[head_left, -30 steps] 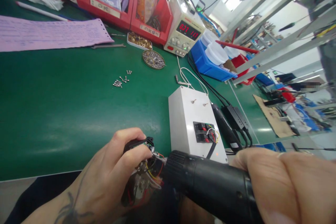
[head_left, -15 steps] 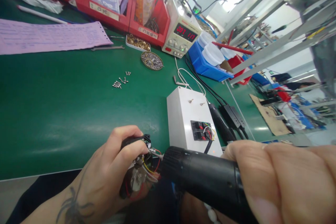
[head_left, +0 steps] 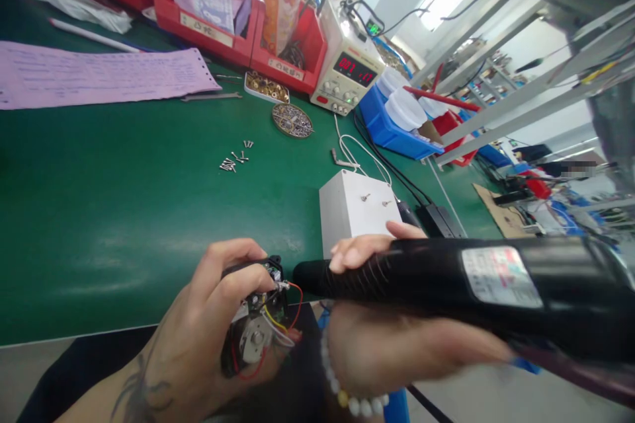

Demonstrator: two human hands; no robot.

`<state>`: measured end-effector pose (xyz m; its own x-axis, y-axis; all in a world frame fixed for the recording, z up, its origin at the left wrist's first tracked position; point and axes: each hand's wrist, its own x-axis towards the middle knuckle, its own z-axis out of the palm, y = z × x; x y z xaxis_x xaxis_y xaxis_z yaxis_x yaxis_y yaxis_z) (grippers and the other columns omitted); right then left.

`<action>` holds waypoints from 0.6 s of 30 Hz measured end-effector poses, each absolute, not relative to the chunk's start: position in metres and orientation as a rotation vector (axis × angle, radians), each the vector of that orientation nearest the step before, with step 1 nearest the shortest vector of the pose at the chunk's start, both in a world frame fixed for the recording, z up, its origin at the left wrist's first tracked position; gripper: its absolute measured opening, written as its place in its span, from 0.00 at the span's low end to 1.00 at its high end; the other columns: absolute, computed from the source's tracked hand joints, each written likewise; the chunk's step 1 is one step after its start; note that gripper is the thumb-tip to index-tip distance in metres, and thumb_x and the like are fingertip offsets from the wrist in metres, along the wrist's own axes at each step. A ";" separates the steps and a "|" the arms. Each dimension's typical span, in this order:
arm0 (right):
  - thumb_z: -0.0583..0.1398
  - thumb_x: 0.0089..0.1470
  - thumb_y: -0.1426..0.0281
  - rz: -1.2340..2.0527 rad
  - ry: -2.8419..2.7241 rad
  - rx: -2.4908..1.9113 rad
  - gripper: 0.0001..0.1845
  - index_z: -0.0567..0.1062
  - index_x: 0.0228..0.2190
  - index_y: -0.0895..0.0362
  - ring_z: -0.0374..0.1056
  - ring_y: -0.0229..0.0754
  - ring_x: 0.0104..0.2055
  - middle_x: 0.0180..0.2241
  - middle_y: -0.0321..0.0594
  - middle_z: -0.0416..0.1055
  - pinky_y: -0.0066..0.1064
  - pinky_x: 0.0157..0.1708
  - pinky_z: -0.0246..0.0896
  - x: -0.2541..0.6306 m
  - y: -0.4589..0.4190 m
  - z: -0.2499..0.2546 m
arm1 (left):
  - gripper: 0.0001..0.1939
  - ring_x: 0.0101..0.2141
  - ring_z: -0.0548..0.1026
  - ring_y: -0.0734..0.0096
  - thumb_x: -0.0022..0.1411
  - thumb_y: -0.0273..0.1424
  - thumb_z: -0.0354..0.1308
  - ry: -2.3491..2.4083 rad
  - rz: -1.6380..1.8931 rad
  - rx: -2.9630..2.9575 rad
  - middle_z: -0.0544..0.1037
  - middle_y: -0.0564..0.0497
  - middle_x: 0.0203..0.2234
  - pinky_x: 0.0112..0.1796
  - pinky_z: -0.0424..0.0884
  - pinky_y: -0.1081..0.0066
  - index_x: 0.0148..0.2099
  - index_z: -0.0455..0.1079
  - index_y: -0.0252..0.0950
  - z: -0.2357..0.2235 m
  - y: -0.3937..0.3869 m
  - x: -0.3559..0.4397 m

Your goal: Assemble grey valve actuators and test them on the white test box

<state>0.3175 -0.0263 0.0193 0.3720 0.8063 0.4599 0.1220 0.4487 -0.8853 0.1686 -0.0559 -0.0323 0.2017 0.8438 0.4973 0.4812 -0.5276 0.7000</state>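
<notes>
My left hand (head_left: 213, 304) is closed around a small black device housing (head_left: 278, 261) with a bare circuit board, a round metal part and red, yellow and white wires. Thumb and index finger press near its top edge, by a small metal piece (head_left: 282, 285). A black electric screwdriver (head_left: 426, 271) with a silver label lies across my right hand (head_left: 377, 337), which grips it from below, fingertips curled over the ribbed front. Its nose points left, close to the housing but apart from it; the bit cannot be made out. White beads circle my right wrist.
Loose screws (head_left: 233, 162) lie on the green table (head_left: 124, 198). Behind them are a round dish of screws (head_left: 292, 120), a tray of brass parts (head_left: 266, 87), red bins (head_left: 208, 20) and a power supply (head_left: 347, 59). A white switch box (head_left: 342, 201) stands partly behind the screwdriver.
The screwdriver has drawn back from the housing and swung more level, its label now showing. My right hand has turned, now gripping from below near its front. My left hand holds nearly still.
</notes>
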 end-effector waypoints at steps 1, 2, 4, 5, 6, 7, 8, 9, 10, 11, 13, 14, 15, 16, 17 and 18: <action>0.60 0.61 0.45 0.561 -1.093 -1.065 0.26 0.71 0.48 0.52 0.67 0.40 0.28 0.27 0.33 0.70 0.33 0.31 0.67 0.314 -0.027 0.008 | 0.15 0.47 0.73 0.67 0.64 0.33 0.60 1.249 1.270 2.053 0.66 0.46 0.49 0.39 0.78 0.77 0.50 0.63 0.38 -0.032 -0.057 0.169; 0.64 0.60 0.52 0.588 -1.068 -1.110 0.22 0.71 0.47 0.53 0.68 0.39 0.31 0.28 0.33 0.71 0.32 0.34 0.67 0.311 -0.029 -0.001 | 0.15 0.47 0.73 0.67 0.63 0.33 0.60 1.258 1.276 2.025 0.66 0.47 0.49 0.39 0.78 0.76 0.50 0.63 0.38 -0.033 -0.057 0.170; 0.67 0.57 0.66 0.638 -1.061 -1.268 0.12 0.73 0.40 0.56 0.69 0.37 0.31 0.28 0.32 0.71 0.29 0.34 0.67 0.308 -0.031 -0.014 | 0.15 0.46 0.73 0.66 0.63 0.32 0.60 1.259 1.278 2.013 0.66 0.47 0.49 0.39 0.78 0.75 0.51 0.63 0.38 -0.034 -0.058 0.170; 0.67 0.55 0.69 0.632 -1.080 -1.338 0.09 0.73 0.36 0.56 0.69 0.36 0.29 0.28 0.32 0.71 0.28 0.32 0.67 0.307 -0.032 -0.017 | 0.16 0.46 0.73 0.66 0.63 0.32 0.60 1.251 1.277 2.029 0.66 0.46 0.49 0.39 0.78 0.75 0.51 0.63 0.38 -0.034 -0.058 0.170; 0.67 0.53 0.72 0.613 -1.094 -1.378 0.08 0.72 0.33 0.57 0.69 0.36 0.29 0.28 0.32 0.71 0.27 0.31 0.67 0.307 -0.033 -0.017 | 0.17 0.46 0.74 0.66 0.62 0.32 0.61 1.240 1.276 2.046 0.66 0.46 0.49 0.39 0.79 0.74 0.51 0.62 0.38 -0.035 -0.058 0.170; 0.66 0.52 0.74 0.585 -1.094 -1.368 0.08 0.71 0.31 0.56 0.70 0.35 0.29 0.28 0.31 0.71 0.27 0.31 0.67 0.306 -0.033 -0.014 | 0.17 0.45 0.74 0.65 0.62 0.32 0.61 1.235 1.274 2.055 0.66 0.46 0.49 0.39 0.79 0.73 0.51 0.62 0.38 -0.035 -0.058 0.170; 0.65 0.53 0.75 0.562 -1.074 -1.304 0.08 0.70 0.31 0.56 0.70 0.35 0.29 0.28 0.31 0.70 0.27 0.31 0.68 0.306 -0.033 -0.009 | 0.17 0.45 0.74 0.64 0.62 0.32 0.60 1.240 1.273 2.050 0.66 0.46 0.49 0.39 0.79 0.72 0.52 0.62 0.38 -0.035 -0.058 0.170; 0.64 0.54 0.76 0.559 -1.045 -1.196 0.08 0.69 0.32 0.55 0.69 0.34 0.28 0.27 0.29 0.69 0.28 0.31 0.68 0.305 -0.033 -0.001 | 0.16 0.45 0.74 0.63 0.63 0.32 0.60 1.250 1.273 2.034 0.66 0.46 0.49 0.39 0.79 0.70 0.51 0.62 0.39 -0.034 -0.058 0.170; 0.62 0.55 0.77 0.574 -1.012 -1.059 0.08 0.68 0.33 0.55 0.67 0.33 0.26 0.26 0.28 0.68 0.28 0.30 0.67 0.304 -0.033 0.008 | 0.16 0.46 0.74 0.63 0.63 0.31 0.59 1.264 1.273 2.011 0.66 0.46 0.48 0.40 0.79 0.69 0.51 0.62 0.39 -0.034 -0.058 0.171; 0.61 0.57 0.77 0.600 -0.977 -0.930 0.07 0.67 0.33 0.55 0.65 0.32 0.23 0.24 0.26 0.66 0.27 0.28 0.66 0.303 -0.033 0.019 | 0.15 0.47 0.74 0.62 0.64 0.31 0.59 1.278 1.272 1.988 0.66 0.46 0.48 0.41 0.79 0.68 0.51 0.62 0.39 -0.033 -0.058 0.171; 0.60 0.60 0.75 0.655 -0.935 -0.775 0.06 0.67 0.32 0.56 0.60 0.29 0.19 0.21 0.25 0.63 0.25 0.24 0.64 0.302 -0.034 0.038 | 0.14 0.48 0.72 0.62 0.64 0.31 0.58 1.283 1.266 1.982 0.66 0.45 0.49 0.43 0.78 0.67 0.51 0.62 0.38 -0.032 -0.058 0.171; 0.60 0.61 0.73 0.676 -0.940 -0.765 0.07 0.66 0.32 0.56 0.59 0.29 0.18 0.20 0.25 0.62 0.25 0.23 0.63 0.301 -0.035 0.044 | 0.14 0.48 0.72 0.62 0.64 0.31 0.58 1.280 1.264 1.997 0.66 0.45 0.49 0.44 0.78 0.67 0.51 0.62 0.38 -0.032 -0.057 0.170; 0.61 0.62 0.72 0.692 -0.944 -0.776 0.08 0.66 0.31 0.56 0.59 0.29 0.17 0.20 0.25 0.62 0.25 0.22 0.62 0.301 -0.036 0.048 | 0.15 0.48 0.71 0.62 0.64 0.31 0.58 1.266 1.263 2.029 0.66 0.45 0.48 0.44 0.78 0.67 0.52 0.62 0.38 -0.032 -0.056 0.170; 0.61 0.63 0.72 0.716 -0.949 -0.788 0.09 0.66 0.31 0.56 0.60 0.29 0.18 0.20 0.25 0.63 0.25 0.22 0.62 0.301 -0.037 0.049 | 0.15 0.48 0.71 0.62 0.64 0.31 0.59 1.253 1.262 2.063 0.66 0.45 0.48 0.44 0.78 0.67 0.52 0.62 0.38 -0.032 -0.056 0.169; 0.62 0.63 0.72 0.752 -0.955 -0.787 0.09 0.66 0.32 0.55 0.61 0.30 0.18 0.20 0.25 0.64 0.26 0.22 0.63 0.300 -0.038 0.048 | 0.16 0.48 0.71 0.63 0.63 0.31 0.59 1.244 1.261 2.089 0.66 0.45 0.48 0.44 0.78 0.68 0.52 0.62 0.37 -0.032 -0.055 0.169; 0.62 0.63 0.72 0.787 -0.958 -0.768 0.08 0.66 0.33 0.55 0.62 0.30 0.19 0.22 0.25 0.64 0.27 0.23 0.64 0.300 -0.039 0.044 | 0.16 0.48 0.70 0.63 0.63 0.30 0.59 1.241 1.262 2.102 0.66 0.45 0.48 0.44 0.78 0.69 0.52 0.62 0.37 -0.033 -0.055 0.169</action>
